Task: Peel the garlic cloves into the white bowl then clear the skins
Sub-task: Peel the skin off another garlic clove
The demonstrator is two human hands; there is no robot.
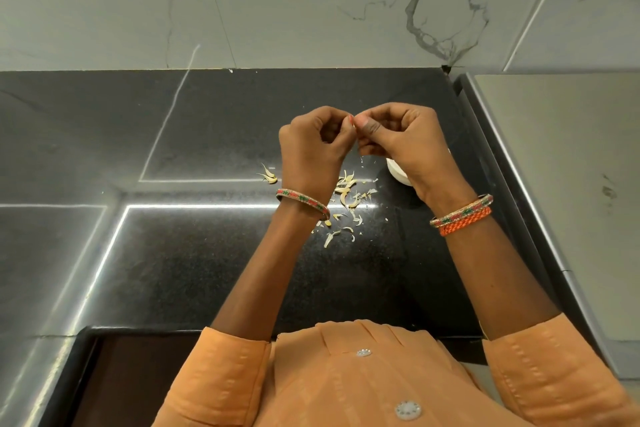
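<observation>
Both hands meet above the black countertop [207,253]. My left hand [311,146] and my right hand [398,139] have curled fingers that pinch a small garlic clove [354,126] between their fingertips; only a pale sliver of it shows. The white bowl [398,173] stands on the counter under my right hand, mostly hidden by it. Loose garlic skins [346,198] lie scattered on the counter below and between my wrists, with a few more skins [268,177] to the left of my left wrist.
A grey marble-patterned wall [311,3] rises behind the counter. A grey steel surface [561,156] runs along the right side, a step beyond the counter's right edge. The counter's front edge [173,329] lies close to my body.
</observation>
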